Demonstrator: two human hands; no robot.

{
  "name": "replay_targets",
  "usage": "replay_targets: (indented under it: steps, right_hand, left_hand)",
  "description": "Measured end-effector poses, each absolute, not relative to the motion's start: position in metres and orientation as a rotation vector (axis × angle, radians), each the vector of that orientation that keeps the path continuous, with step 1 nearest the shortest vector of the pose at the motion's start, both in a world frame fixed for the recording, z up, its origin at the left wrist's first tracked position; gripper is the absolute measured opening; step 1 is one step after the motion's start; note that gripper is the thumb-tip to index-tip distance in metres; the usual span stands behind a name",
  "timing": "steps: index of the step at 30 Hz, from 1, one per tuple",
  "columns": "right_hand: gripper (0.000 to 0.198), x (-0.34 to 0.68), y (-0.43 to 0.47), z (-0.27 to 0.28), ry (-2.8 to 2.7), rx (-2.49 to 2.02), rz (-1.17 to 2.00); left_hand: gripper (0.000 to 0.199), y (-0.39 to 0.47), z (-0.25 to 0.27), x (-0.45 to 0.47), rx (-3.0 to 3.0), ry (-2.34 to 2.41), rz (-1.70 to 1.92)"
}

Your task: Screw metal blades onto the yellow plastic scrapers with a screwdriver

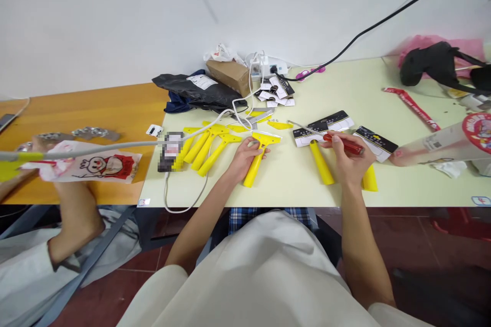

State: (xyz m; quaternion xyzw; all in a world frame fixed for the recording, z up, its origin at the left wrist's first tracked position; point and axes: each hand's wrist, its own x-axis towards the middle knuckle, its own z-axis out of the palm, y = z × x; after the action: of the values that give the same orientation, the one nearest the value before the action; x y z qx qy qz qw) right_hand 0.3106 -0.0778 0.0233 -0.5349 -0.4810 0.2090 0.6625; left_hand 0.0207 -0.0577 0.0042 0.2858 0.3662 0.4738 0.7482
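Observation:
My left hand (pixel 245 156) grips a yellow scraper (pixel 253 169) by its neck, the wide head pointing away and the handle toward the table's front edge. In my right hand (pixel 351 158) is a screwdriver (pixel 343 144) with a red handle; its thin shaft points left, apart from the scraper. Several more yellow scrapers (pixel 210 150) lie left of my left hand. Beyond it are loose yellow head pieces (pixel 279 125) and metal blades. Under and beside my right hand are two yellow handles (pixel 321 163) with black-and-white cards (pixel 376 142) at their tops.
A white cable (pixel 215 123) runs across the table to a power strip (pixel 264 67). Behind lie a black plastic parcel (pixel 201 92), a cardboard box (pixel 230 75) and more cards (pixel 275 93). A large cup (pixel 441 143) lies at right. A co-worker's arm (pixel 74 214) is at left, by a printed bag (pixel 103 163).

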Motion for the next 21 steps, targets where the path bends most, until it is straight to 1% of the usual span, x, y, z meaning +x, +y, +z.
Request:
replay_targets:
  steps: [4,11,18,21]
  right_hand:
    - [0.019,0.311,-0.077,0.022,-1.093,-1.190,0.477]
    - [0.020,0.312,-0.071,0.026,-0.984,-1.066,0.490]
    - [0.019,0.319,-0.028,0.055,-0.946,-0.871,0.611]
    - [0.019,0.319,-0.010,0.057,-0.935,-0.826,0.676]
  left_hand:
    - [0.060,-0.058,0.005,0.021,0.610,0.817,1.039]
    - [0.053,-0.054,0.003,0.025,0.545,0.775,1.109]
    - [0.050,-0.030,0.000,0.039,0.432,0.725,1.187]
    - [0.045,-0.024,0.004,0.038,0.389,0.699,1.205]
